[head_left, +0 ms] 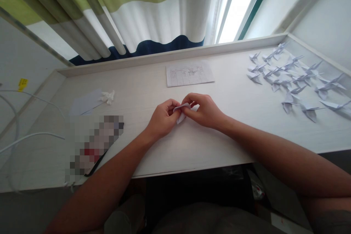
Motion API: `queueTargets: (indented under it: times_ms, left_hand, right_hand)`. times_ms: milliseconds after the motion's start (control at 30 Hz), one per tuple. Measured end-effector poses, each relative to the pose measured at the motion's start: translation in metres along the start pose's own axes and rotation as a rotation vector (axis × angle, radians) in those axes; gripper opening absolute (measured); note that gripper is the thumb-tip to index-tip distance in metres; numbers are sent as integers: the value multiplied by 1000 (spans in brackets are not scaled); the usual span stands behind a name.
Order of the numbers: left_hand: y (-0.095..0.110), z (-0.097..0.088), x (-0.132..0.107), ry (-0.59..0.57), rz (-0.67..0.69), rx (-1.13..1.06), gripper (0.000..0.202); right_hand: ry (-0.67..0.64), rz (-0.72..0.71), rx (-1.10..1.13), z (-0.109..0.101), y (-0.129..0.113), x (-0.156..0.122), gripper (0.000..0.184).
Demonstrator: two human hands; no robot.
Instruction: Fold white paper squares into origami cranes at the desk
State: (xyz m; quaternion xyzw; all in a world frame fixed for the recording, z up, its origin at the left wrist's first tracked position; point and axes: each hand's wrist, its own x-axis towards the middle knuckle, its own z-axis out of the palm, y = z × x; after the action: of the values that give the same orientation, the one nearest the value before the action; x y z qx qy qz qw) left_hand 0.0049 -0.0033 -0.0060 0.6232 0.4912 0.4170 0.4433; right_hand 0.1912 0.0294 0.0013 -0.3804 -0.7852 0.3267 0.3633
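A small folded piece of white paper [181,115] is held between both hands, just above the middle of the white desk [170,157]. My left hand [163,119] pinches its left side, with fingers curled in. From the right, my right hand [202,109] grips the same paper between thumb and fingers. Part of the paper is covered by the fingers, so its full shape cannot be made out. Over on the right of the desk stand several folded white paper cranes [290,73], grouped close together.
A printed sheet with a table [189,75] lies beyond my hands. To the left are white paper sheets [85,101], a crumpled tissue [107,97], a blurred phone-like object [98,146] and white cables [33,135]. A raised rim [137,55] borders the desk below the curtain [153,11].
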Motion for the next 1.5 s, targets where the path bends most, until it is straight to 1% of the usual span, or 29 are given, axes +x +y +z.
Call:
queueTargets:
  times_ms: [100,133,200,267,300,333,367,400,433,500,567,667,833,967,1033,1167,1300,1333,1400,1467,1500]
  left_hand:
    - [-1,-1,0,-37,9,110,10]
    - [-2,-1,0,-17,27,165,9]
    - [-3,-2,0,65,93,293,11]
    - [-4,-4,-1,145,202,428,21]
    - [-4,-4,-1,155,264,493,23]
    - [-5,-5,-2,147,335,555,20]
    - [-5,-5,-3,105,399,620,15]
    - [-6,-5,-4,62,446,685,13]
    - [-6,-4,-5,28,472,750,16]
    - [-8,-3,-8,-2,468,864,26]
    - [-10,-2,-9,0,449,923,31]
    - [-12,-2,-10,4,448,931,30]
    - [-12,-4,-8,-19,449,921,34]
    - [-10,-4,-5,-18,473,898,27]
    - [-10,-5,-3,-15,481,885,26]
    - [-11,-5,-1,-25,474,871,29]
    - [-12,-6,0,-34,459,878,22]
    - [-12,-6,1,-36,455,881,22]
    - [-11,-6,1,-40,449,885,22]
    - [-10,-6,0,-42,442,889,23]
    - [-9,-5,0,-45,438,891,24]
  right_hand:
    - [-44,50,-41,-2,-2,2,12]
    - [-57,70,-56,-2,-2,3,14]
    - [-58,115,-88,-3,-1,5,16]
    - [-22,168,-127,-4,2,8,23]
    - [-1,196,-146,-5,4,10,26]
    - [20,219,-160,-5,6,11,27]
    - [36,239,-168,-5,8,12,26]
    - [49,252,-167,-6,10,13,22]
    - [55,260,-163,-6,11,13,16]
    - [50,264,-155,-6,13,13,7]
    - [33,268,-164,-7,13,12,3]
    - [11,283,-182,-9,13,12,12]
    - [-55,321,-191,-14,16,15,10]
    - [-49,366,-160,-13,16,16,20]
    - [-59,353,-153,-13,14,16,19]
    - [-123,320,-151,-15,10,15,11]
    - [-146,271,-167,-19,8,14,19]
    - [-143,234,-156,-21,9,13,20]
    - [-146,103,-135,-27,11,12,22]
    - [-228,-109,-169,-34,15,12,27]
    - [-279,-174,-210,-39,18,12,29]
